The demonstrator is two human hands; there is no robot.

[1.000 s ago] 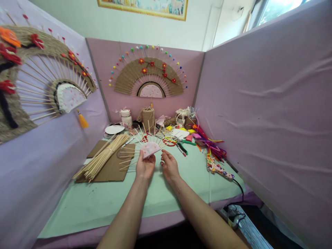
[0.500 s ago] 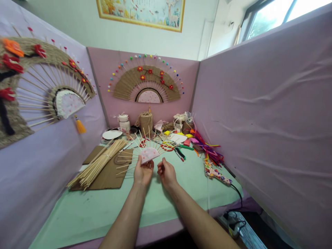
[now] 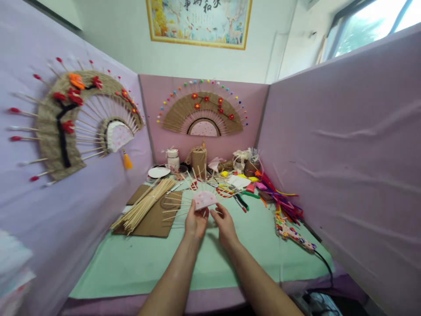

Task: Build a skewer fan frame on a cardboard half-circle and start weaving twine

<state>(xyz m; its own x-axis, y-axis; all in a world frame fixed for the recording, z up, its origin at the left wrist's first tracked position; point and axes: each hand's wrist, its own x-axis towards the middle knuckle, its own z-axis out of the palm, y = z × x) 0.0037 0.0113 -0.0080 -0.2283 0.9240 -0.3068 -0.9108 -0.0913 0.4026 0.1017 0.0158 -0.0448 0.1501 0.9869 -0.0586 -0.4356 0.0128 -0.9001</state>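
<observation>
A small fan frame [image 3: 204, 199], a pale pink half-disc with red spots and thin wooden sticks fanning out of it, is held above the green tabletop. My left hand [image 3: 196, 221] grips its lower left side, the thumb on the front and the fingers underneath. My right hand [image 3: 224, 220] is at the half-disc's lower right corner, fingers curled with thumb and forefinger close to the edge; whatever they pinch is too small to make out.
Left of my hands, a bundle of sticks [image 3: 148, 204] lies on brown cardboard [image 3: 158, 224]. Pliers [image 3: 241, 202], twine [image 3: 198, 160], coloured clay packs and pipe cleaners [image 3: 279, 199] sit behind. A corded glue gun [image 3: 294, 235] rests at right. Finished fans hang on the partitions.
The view has swung left, so the scene sits further right in the picture. My right hand has come closer to the half-disc's right corner; my left hand keeps its hold.
</observation>
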